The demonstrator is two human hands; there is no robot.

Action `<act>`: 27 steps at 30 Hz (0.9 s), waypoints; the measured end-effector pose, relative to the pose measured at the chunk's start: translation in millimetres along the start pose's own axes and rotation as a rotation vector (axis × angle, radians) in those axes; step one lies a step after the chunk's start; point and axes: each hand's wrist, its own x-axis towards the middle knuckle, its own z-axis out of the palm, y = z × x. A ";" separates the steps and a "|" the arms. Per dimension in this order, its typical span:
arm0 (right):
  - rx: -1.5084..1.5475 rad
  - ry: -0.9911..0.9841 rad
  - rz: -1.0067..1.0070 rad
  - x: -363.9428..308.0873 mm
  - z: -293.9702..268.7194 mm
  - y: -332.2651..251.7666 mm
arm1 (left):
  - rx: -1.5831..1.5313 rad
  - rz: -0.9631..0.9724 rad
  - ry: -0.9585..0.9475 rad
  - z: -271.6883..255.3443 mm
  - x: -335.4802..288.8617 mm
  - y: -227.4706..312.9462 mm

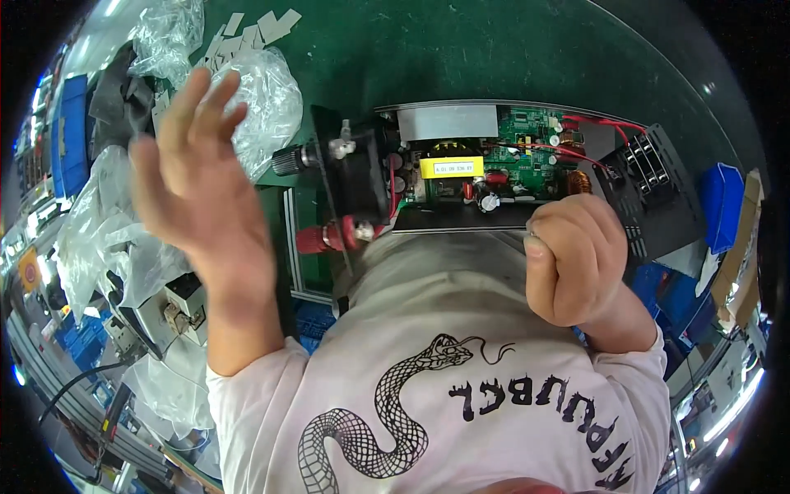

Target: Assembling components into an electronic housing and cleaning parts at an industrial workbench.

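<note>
An opened electronic power unit lies before me, its green circuit board [527, 156] and yellow-wrapped transformer [453, 167] exposed. At its left end a dark end panel [327, 193] carries a black terminal knob [288, 160] and a red terminal knob [317, 240]. A fan [648, 162] sits on the slotted black end plate [679, 193], tilted away at the right, with red wires leading to it. My left hand [202, 177] is raised left of the unit, fingers apart and blurred. My right hand [576, 259] is closed at the unit's near edge; its fingers hide whatever they pinch.
Clear plastic bags [262, 103] lie on the green work surface [346, 49] at the left, with white rectangular pieces [247, 39] behind them. Blue bins stand at the left [70, 136] and right [722, 206]. A cardboard piece [741, 255] leans at the right.
</note>
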 end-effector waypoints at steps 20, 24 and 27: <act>-0.123 0.125 -0.218 -23.4 18.1 16.9 | 0.582 -0.334 -1.739 140.6 135.6 -49.0; -0.061 -0.007 -0.199 -24.4 8.4 17.7 | 0.530 -0.285 -1.740 137.1 130.0 -65.1; -0.058 -0.033 -0.158 -22.9 4.9 17.1 | 0.527 -0.241 -1.728 140.6 135.3 -65.6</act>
